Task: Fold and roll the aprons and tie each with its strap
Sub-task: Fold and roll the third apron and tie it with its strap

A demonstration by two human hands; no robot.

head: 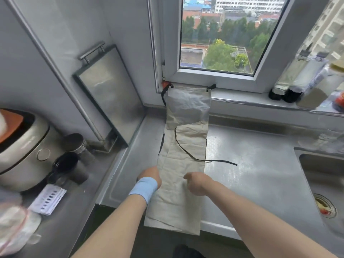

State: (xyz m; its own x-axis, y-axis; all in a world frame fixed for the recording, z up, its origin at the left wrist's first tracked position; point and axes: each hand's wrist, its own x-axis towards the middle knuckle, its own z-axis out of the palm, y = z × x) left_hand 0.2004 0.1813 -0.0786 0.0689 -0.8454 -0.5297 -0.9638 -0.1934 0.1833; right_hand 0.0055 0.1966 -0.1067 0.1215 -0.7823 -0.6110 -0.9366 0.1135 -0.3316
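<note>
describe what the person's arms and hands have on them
Both arms are bare, with no sleeves in view and no gloves. The left hand has a light blue band wrapped around its wrist. The right hand wears nothing: no band, watch or ring shows.

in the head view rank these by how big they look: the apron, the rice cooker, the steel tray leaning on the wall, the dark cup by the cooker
Largest to smallest, as they appear:
1. apron
2. steel tray and rice cooker: too close to rank, and the cooker is cut off by the frame edge
3. dark cup
</note>
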